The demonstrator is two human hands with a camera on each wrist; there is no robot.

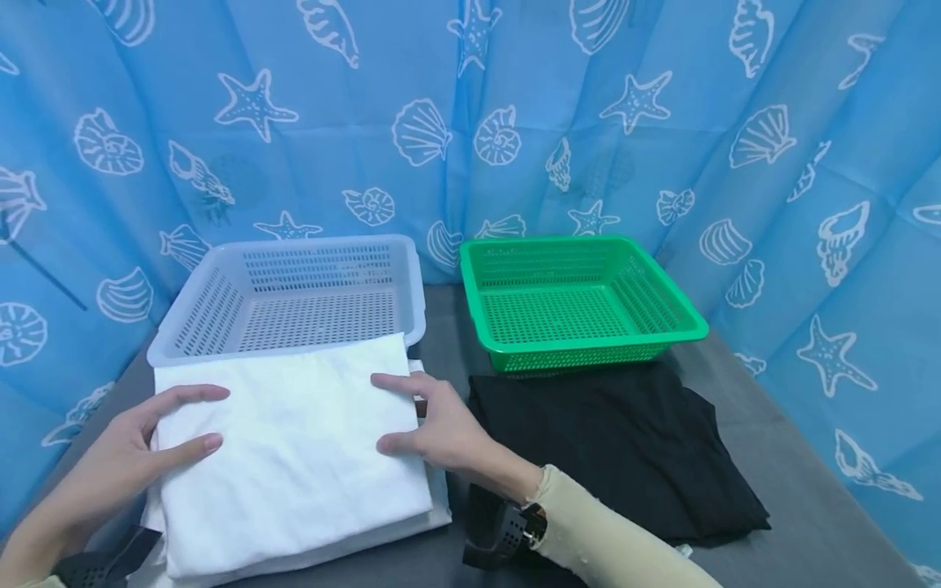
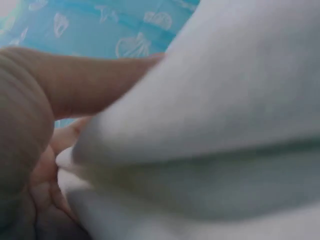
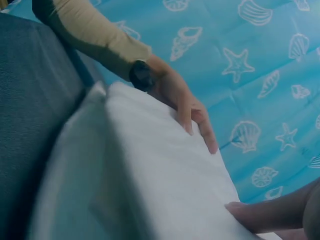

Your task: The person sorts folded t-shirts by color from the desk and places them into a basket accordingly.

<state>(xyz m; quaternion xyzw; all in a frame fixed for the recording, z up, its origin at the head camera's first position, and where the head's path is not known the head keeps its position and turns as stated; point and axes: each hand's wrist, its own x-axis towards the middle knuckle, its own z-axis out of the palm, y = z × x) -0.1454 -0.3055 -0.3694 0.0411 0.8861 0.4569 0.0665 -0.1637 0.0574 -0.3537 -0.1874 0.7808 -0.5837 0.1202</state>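
A folded white cloth lies at the left front, its far edge against the pale basket. My left hand grips its left side, thumb and index finger on top. In the left wrist view, the other fingers reach under the folded layers of white cloth. My right hand holds the right side, thumb and index finger on top, the remaining fingers partly hidden below. More white fabric shows beneath. The right wrist view has the cloth between both hands.
A pale plastic basket stands behind the white cloth, and a green basket to its right. Folded black cloth lies in front of the green one. The grey tabletop meets a blue shell-patterned curtain.
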